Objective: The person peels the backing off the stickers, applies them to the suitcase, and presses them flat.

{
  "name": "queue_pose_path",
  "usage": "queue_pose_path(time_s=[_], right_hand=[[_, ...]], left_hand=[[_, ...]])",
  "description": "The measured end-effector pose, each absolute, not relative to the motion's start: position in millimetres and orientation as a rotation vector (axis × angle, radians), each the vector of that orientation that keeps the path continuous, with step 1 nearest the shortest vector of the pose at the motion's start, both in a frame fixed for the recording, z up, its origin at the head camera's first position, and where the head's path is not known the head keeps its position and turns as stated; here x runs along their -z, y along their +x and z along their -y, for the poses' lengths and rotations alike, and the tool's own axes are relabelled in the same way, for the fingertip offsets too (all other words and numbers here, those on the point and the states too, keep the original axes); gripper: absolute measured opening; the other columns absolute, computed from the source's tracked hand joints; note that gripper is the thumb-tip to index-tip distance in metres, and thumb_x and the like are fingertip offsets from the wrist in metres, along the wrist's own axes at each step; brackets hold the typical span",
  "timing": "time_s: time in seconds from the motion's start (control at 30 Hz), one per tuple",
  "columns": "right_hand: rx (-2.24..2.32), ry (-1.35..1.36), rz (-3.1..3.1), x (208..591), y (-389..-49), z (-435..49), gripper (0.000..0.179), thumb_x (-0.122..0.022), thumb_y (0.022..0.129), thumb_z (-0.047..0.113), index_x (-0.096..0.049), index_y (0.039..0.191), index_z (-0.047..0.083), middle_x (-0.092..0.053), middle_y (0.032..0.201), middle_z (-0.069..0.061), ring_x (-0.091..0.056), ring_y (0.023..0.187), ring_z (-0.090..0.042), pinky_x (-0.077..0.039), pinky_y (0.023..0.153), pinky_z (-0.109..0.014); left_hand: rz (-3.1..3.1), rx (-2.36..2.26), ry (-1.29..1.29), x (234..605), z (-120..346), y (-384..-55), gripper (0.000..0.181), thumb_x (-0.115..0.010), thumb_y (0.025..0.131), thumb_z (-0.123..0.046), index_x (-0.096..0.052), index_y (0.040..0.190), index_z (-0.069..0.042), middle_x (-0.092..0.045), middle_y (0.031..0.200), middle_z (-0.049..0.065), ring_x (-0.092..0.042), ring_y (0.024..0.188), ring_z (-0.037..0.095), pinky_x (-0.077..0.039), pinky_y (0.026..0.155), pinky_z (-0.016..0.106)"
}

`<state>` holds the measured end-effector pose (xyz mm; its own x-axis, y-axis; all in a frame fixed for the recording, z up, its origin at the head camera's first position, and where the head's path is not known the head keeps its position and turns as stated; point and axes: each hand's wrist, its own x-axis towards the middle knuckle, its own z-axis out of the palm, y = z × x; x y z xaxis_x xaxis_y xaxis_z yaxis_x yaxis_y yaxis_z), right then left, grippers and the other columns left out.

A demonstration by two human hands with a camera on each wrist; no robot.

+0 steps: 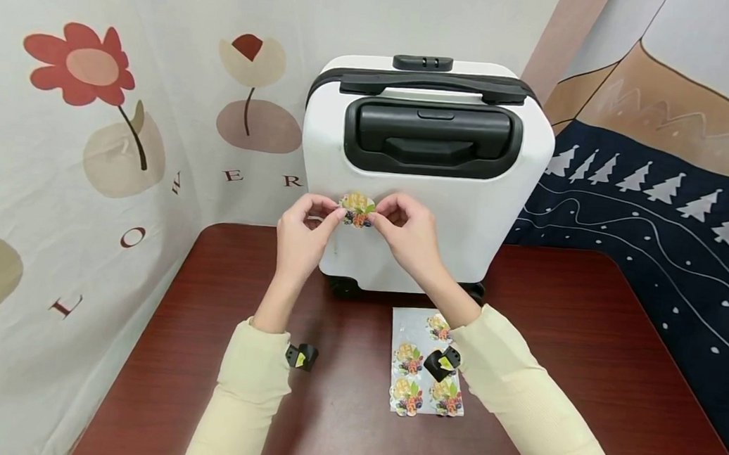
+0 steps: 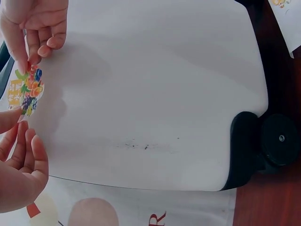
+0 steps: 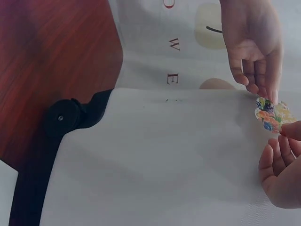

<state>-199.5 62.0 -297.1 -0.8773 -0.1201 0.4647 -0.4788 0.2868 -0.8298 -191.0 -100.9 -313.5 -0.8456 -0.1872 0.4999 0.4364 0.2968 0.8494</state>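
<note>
A fruit-patterned sticker (image 1: 356, 208) with yellow lettering is stretched between both hands in front of the white suitcase (image 1: 401, 248). My left hand (image 1: 303, 232) pinches its left edge between thumb and fingers. The opposite edge is pinched by my right hand (image 1: 407, 232). In the left wrist view the sticker (image 2: 29, 89) is seen from the side, close to the suitcase face; whether it touches cannot be told. The right wrist view also has the sticker (image 3: 273, 114) between the fingertips. Small dark scuffs (image 2: 141, 146) mark the suitcase surface.
A sheet of similar stickers (image 1: 417, 330) lies on the dark red table (image 1: 203, 357), partly beneath the right forearm. The suitcase has a black handle panel (image 1: 434, 139) and wheels (image 1: 343, 286). A printed cloth (image 1: 180, 52) hangs behind and to the left, a darker one (image 1: 656, 227) on the right.
</note>
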Motion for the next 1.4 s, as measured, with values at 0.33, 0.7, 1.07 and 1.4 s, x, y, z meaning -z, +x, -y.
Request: queue_pose_path(time_s=[0.33,0.7,1.07,1.4], right_hand=[[-1.548,0.464,2.163,290.3,-199.3,-48.4,0.010,-0.067,0.080,0.005,-0.058,0.078,0.000,-0.057,0.070,-0.009,-0.052,0.063,-0.017,-0.042,0.056,-0.023],[-1.438,0.373,2.076,288.6,-199.9,-35.1,0.012,-0.068,0.079,0.005,-0.058,0.076,-0.001,-0.056,0.069,-0.009,-0.052,0.061,-0.017,-0.042,0.055,-0.023],[-1.278,0.378,2.010,288.7,-200.8,-25.8,0.018,-0.072,0.077,0.008,-0.057,0.077,-0.001,-0.055,0.072,-0.010,-0.050,0.064,-0.019,-0.041,0.059,-0.025],[-1.194,0.341,2.000,291.4,-203.6,-21.6,0.019,-0.072,0.077,0.008,-0.055,0.075,0.000,-0.054,0.071,-0.010,-0.050,0.064,-0.020,-0.041,0.059,-0.029]], left_hand=[[1.993,1.557,-0.222,306.1,99.4,-195.6,0.017,-0.071,0.080,-0.013,-0.061,0.085,0.001,-0.061,0.079,0.011,-0.055,0.073,0.013,-0.043,0.063,0.021],[1.918,1.552,-0.189,303.5,93.9,-198.6,0.022,-0.075,0.076,-0.014,-0.060,0.083,0.001,-0.060,0.075,0.011,-0.054,0.068,0.009,-0.043,0.060,0.020],[1.860,1.460,-0.142,303.1,88.1,-202.0,0.025,-0.076,0.074,-0.013,-0.059,0.084,0.002,-0.059,0.075,0.011,-0.054,0.067,0.012,-0.043,0.059,0.020],[1.873,1.350,-0.149,304.0,86.5,-202.3,0.025,-0.075,0.076,-0.017,-0.060,0.083,0.002,-0.059,0.075,0.012,-0.055,0.069,0.017,-0.044,0.060,0.020]])
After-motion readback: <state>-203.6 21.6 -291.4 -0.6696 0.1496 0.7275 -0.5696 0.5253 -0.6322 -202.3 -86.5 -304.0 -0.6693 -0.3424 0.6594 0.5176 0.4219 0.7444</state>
